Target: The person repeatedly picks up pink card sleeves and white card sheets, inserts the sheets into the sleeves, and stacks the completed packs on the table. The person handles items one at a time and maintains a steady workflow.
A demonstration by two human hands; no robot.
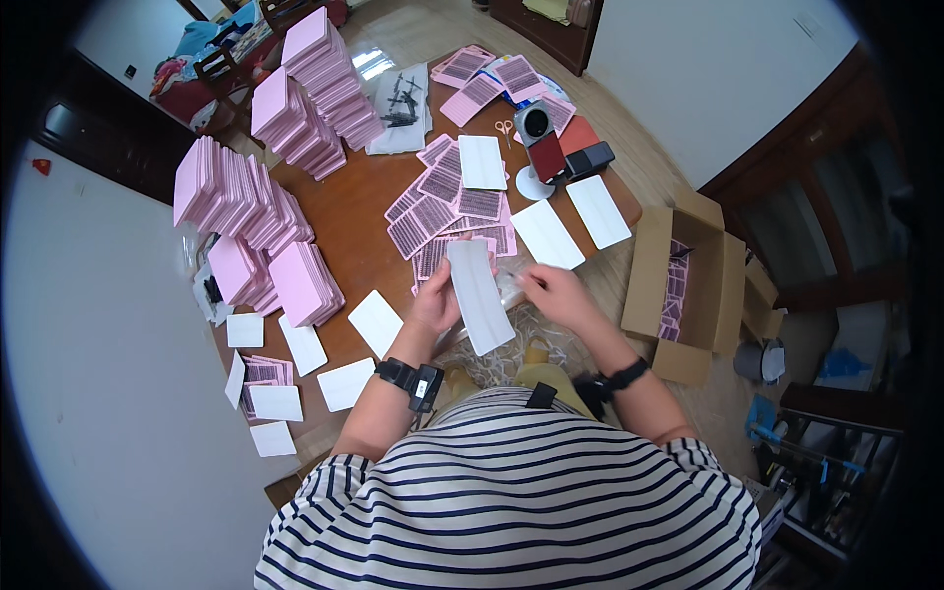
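Note:
My left hand grips a long white card near its upper end. The card bows slightly and hangs over the table's near edge. Just right of it is my right hand, apart from the card, its fingers curled and blurred. A small dark spot shows at those fingers, but whether they hold something I cannot tell. Beyond my hands lies a loose heap of pink cards bearing rows of black marks. One white card rests on that heap; two more white cards lie to its right.
Tall stacks of pink cards line the left of the wooden table. A white bag bears small black pieces. Orange-handled scissors and a camera-like device on a stand stand farther back. An open cardboard box holds pink cards at right.

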